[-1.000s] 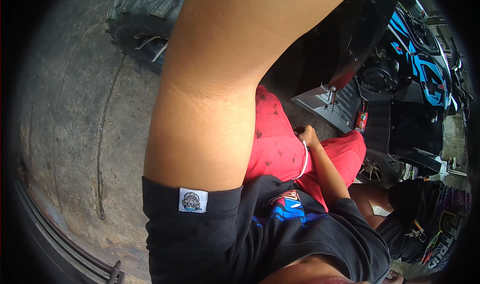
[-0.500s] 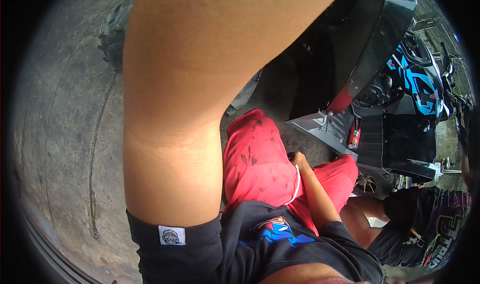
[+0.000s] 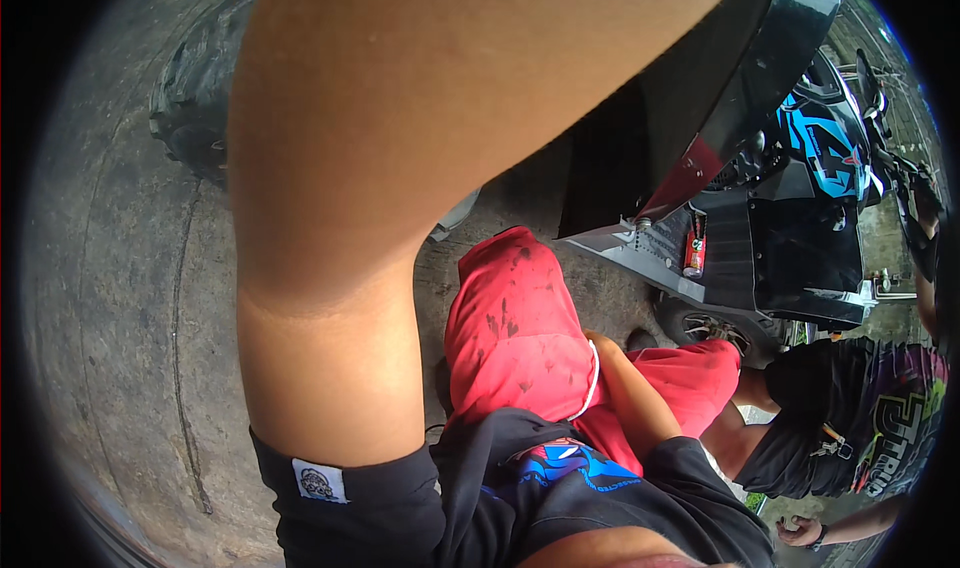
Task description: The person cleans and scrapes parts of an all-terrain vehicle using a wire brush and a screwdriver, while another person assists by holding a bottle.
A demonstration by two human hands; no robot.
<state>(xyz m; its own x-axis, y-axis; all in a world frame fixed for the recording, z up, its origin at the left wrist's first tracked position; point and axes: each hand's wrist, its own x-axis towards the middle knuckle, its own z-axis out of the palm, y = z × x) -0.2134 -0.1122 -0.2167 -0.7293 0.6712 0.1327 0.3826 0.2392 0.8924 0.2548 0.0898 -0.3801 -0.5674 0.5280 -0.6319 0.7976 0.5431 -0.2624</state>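
Observation:
My left arm [image 3: 330, 268], bare below a black sleeve, rises large across the view and leaves it at the top. The left hand is out of sight beyond that edge. Lower down, my right hand [image 3: 600, 342] rests at the inner thigh of my red shorts [image 3: 520, 318], which have dark stains. Its fingers are tucked down and mostly hidden by the cloth, so I cannot make out how they are held. A white drawstring [image 3: 590, 388] hangs close to the right wrist. Above my knees juts the black fender [image 3: 665, 118] of a quad bike.
A red can [image 3: 694, 248] stands on the footrest. Blue-and-black bodywork [image 3: 825, 148] and a wheel [image 3: 715, 326] lie right. A knobby tyre [image 3: 190, 93] shows at upper left on concrete floor [image 3: 120, 318]. At right are a person in black [image 3: 830, 408] and another person's hand [image 3: 800, 531].
My view has shifted slightly, and my left arm now sits further left. More of the tyre and the wheel shows. Another person's hand has come into sight at lower right.

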